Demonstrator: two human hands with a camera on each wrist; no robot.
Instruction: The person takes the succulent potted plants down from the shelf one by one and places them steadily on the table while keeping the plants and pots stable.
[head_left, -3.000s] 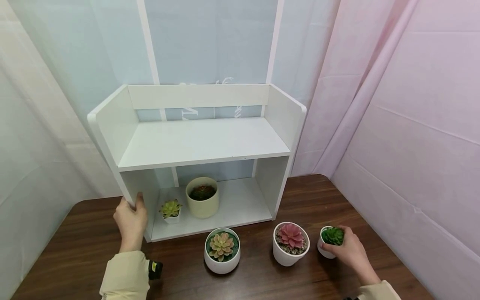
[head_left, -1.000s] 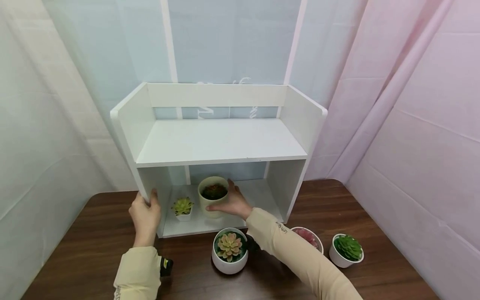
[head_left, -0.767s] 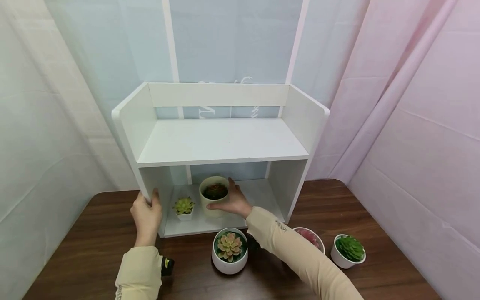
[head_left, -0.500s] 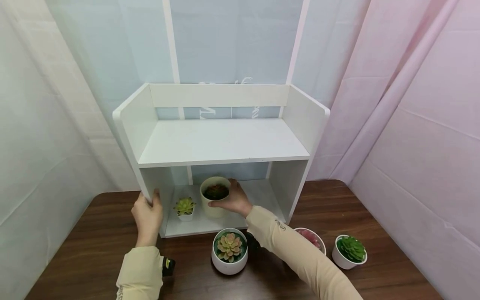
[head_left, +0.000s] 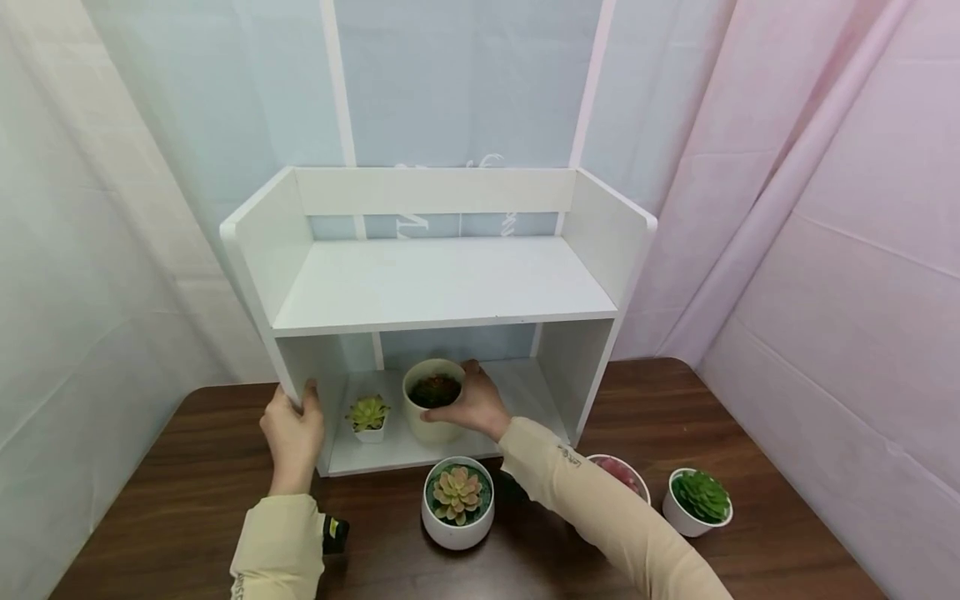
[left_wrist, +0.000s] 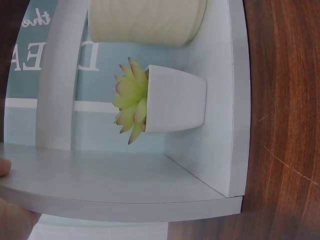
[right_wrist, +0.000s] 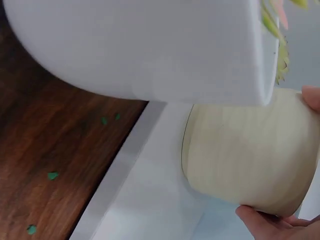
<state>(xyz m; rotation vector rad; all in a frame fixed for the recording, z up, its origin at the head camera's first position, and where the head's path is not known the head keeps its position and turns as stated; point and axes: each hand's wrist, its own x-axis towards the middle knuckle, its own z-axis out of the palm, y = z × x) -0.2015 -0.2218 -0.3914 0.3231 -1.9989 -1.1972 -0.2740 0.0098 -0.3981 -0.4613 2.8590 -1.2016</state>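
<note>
My left hand [head_left: 294,433] grips the left side panel of a white two-tier shelf [head_left: 450,279], with thumb inside and fingers outside. Inside the lower tier, my right hand [head_left: 476,404] holds a cream cylindrical pot [head_left: 429,425] by its right side, thumb at the front and fingers behind. A dark, reddish-tipped plant [head_left: 437,389] shows within its rim. In the right wrist view the cream pot [right_wrist: 250,155] stands close over the shelf board, with fingertips at its upper edge. Left of it, a small white square pot [left_wrist: 175,100] holds a yellow-green succulent [left_wrist: 131,102].
Just in front of the shelf stands a round white pot [head_left: 459,533] with a peach succulent. The right sleeve partly covers a pink succulent pot [head_left: 637,483]. Farther right is a green succulent pot [head_left: 684,517]. Green bits [right_wrist: 52,175] lie on the brown table.
Three seconds ago my right hand was at the green succulent's pot; it has since moved to the cream pot. Over the last half second the cream pot has shifted slightly right and forward. Left hand stays.
</note>
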